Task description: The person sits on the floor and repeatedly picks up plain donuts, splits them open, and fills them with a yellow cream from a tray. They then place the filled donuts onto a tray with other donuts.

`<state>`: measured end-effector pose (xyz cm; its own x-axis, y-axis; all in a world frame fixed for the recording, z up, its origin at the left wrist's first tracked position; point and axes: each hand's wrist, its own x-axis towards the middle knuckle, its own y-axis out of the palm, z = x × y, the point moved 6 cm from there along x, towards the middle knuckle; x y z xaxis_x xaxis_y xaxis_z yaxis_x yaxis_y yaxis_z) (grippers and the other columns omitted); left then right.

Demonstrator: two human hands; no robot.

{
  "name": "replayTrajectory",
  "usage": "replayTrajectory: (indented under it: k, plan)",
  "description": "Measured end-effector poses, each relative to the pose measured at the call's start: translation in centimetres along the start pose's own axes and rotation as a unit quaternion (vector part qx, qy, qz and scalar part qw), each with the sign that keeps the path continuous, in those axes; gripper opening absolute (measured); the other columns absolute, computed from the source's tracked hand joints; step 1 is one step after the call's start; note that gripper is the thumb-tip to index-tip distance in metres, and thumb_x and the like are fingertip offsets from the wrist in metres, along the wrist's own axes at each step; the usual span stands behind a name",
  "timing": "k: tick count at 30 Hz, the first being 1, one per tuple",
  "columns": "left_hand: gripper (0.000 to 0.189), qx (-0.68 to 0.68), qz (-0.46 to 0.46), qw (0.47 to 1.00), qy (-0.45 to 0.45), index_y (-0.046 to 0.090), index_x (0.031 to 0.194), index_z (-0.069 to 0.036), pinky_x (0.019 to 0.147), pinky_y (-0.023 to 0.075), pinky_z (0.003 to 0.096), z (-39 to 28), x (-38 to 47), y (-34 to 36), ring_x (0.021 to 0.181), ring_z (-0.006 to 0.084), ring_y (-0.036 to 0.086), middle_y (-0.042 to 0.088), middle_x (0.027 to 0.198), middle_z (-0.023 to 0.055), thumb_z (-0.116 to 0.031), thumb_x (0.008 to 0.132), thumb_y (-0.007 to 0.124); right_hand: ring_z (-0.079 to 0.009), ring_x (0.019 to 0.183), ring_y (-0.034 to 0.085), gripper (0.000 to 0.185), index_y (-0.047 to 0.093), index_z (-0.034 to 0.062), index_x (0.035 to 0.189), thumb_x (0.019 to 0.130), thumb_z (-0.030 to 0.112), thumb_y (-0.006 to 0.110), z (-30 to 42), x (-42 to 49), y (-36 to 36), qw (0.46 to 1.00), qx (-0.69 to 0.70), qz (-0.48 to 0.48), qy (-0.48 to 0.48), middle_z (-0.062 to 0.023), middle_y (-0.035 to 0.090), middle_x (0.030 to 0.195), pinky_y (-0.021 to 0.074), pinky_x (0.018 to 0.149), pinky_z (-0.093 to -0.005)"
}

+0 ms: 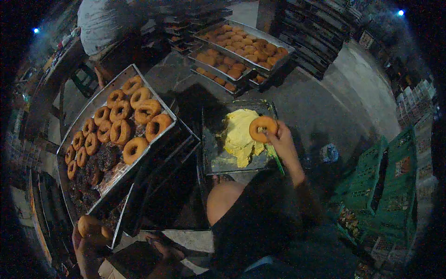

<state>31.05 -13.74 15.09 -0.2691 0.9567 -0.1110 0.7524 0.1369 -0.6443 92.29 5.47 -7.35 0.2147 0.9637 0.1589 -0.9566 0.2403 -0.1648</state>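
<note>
My right hand (284, 141) grips a plain ring doughnut (263, 128) by its right side, with a finger at the hole. The doughnut is held above a mound of pale yellow cream (238, 137). The cream lies on a dark, smeared tray (217, 166) in front of me. A green-handled tool (277, 158), perhaps a spatula, rests at the tray's right edge, partly behind my wrist. My left hand is not in view. To the left, a metal tray (162, 137) holds plain ring doughnuts (120, 132) and a dark, crumbly coating (85, 195).
At lower left another person's hand (82, 240) holds a doughnut (89, 226) by the tray corner. A person in a light shirt (99, 26) is at upper left. Stacked trays of round buns (244, 45) stand beyond. Green plastic crates (393, 188) and a tape roll (329, 153) are right.
</note>
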Motion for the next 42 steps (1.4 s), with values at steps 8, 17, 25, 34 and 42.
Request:
replayTrajectory:
  k: [8,17,25,34,42]
  plan:
    - [0.033,-0.050,-0.128,0.984,-0.110,0.062,0.107,-0.005,0.077,0.0481,0.0351,-1.2,-1.2,2.6,0.087,0.0201,0.061,0.065,0.097,0.0068,-0.036,0.100,0.055,-0.0401,0.107,0.061,0.049,0.054,0.0054,0.133,0.086,0.010,0.069,3.7,4.2,0.4,0.863,-0.477,-0.106,-0.131,-0.0185,0.064,0.116,0.0517,0.087,-0.0455]
    - [0.047,-0.005,-0.081,0.993,-0.091,0.053,0.126,-0.001,0.090,0.0509,0.0362,2.8,-0.5,0.6,0.103,0.0255,0.063,0.064,0.113,0.0136,-0.033,0.093,0.064,-0.0429,0.126,0.049,0.049,0.058,0.0058,0.127,0.082,0.011,0.074,-7.6,2.3,5.7,0.937,-0.323,0.012,-0.135,-0.0249,0.049,0.135,0.0458,0.103,-0.0468]
    - [0.048,-0.070,-0.057,0.993,-0.074,0.054,0.127,-0.001,0.088,0.0512,0.0357,4.4,0.8,1.0,0.102,0.0241,0.063,0.064,0.114,0.0128,-0.034,0.093,0.065,-0.0464,0.121,0.052,0.062,0.055,0.0104,0.131,0.075,0.015,0.081,-9.8,6.9,6.3,0.914,-0.388,0.041,-0.113,-0.0240,0.046,0.136,0.0488,0.100,-0.0502]
    - [0.049,-0.084,-0.044,0.993,-0.076,0.054,0.127,-0.002,0.086,0.0514,0.0351,4.0,1.3,1.8,0.101,0.0226,0.062,0.064,0.114,0.0119,-0.035,0.093,0.065,-0.0414,0.110,0.057,0.063,0.061,0.0105,0.124,0.067,0.021,0.087,-9.5,6.2,5.6,0.889,-0.429,0.049,-0.151,-0.0186,0.051,0.125,0.0510,0.094,-0.0492]
    - [0.050,-0.093,-0.040,0.992,-0.076,0.054,0.128,-0.002,0.084,0.0516,0.0345,3.4,1.2,2.2,0.100,0.0212,0.062,0.063,0.115,0.0111,-0.035,0.093,0.066,-0.0425,0.108,0.057,0.065,0.057,0.0115,0.124,0.066,0.022,0.085,-9.1,6.7,6.7,0.879,-0.462,0.037,-0.109,-0.0171,0.053,0.117,0.0520,0.088,-0.0506]
